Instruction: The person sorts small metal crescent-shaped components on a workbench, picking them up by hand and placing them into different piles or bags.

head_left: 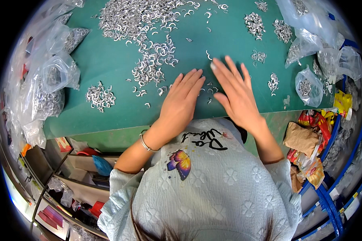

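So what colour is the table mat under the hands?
Dark green mat, with silvery metal clips scattered on it; head view.

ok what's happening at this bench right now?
A person has both hands flat, palms down, on a green mat. The left hand and right hand lie side by side over a few loose small curved metal clips. A big scatter of the same clips spreads across the far side, with smaller heaps left and right. Clear plastic bags of clips line both edges. Neither hand grips anything.
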### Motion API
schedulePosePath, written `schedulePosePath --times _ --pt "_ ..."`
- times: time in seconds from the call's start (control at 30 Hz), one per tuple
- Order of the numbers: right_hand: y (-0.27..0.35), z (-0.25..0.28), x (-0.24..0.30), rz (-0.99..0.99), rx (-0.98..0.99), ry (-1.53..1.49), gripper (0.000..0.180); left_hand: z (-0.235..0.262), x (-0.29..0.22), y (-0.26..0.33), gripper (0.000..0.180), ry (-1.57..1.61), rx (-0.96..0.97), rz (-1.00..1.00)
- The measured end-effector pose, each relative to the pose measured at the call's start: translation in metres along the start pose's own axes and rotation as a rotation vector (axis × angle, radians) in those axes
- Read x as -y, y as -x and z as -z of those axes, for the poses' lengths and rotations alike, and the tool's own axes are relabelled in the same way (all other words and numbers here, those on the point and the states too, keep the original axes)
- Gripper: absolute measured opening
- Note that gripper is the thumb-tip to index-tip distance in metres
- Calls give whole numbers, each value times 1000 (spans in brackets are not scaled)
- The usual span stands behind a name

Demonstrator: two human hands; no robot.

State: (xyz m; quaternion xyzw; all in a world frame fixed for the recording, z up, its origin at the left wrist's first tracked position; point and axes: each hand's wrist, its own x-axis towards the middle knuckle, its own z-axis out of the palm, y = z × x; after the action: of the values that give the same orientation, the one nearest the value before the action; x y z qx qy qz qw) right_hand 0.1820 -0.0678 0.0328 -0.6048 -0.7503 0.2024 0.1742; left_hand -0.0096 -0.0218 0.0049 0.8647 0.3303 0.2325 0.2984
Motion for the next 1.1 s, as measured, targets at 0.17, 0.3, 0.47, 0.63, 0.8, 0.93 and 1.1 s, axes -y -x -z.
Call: schedulePosePath --times 0.17,0.3,0.47,0.63,0.8,0.93,1.1 --pt "2 -4 -2 47 71 23 51 5 -1 8 34 143 22 24" --pt "3 1 -12 93 -32 -106 45 7 0 6 35 136 -67 68" --pt "-36 -5 -19 75 -118 155 43 2 -7 -6 36 69 4 19" --pt "-27 -14 -27 25 -203 263 36 8 -1 0 34 78 -44 95" --pt "-46 -17 -32 24 -422 30 23 10 -1 -2 30 100 -78 110" --pt "-52 -22 -40 35 -386 6 15 10 -2 -3 29 118 -78 131" --pt "-54 -24 -42 66 -421 -26 11 11 1 -1 29 113 -85 99"
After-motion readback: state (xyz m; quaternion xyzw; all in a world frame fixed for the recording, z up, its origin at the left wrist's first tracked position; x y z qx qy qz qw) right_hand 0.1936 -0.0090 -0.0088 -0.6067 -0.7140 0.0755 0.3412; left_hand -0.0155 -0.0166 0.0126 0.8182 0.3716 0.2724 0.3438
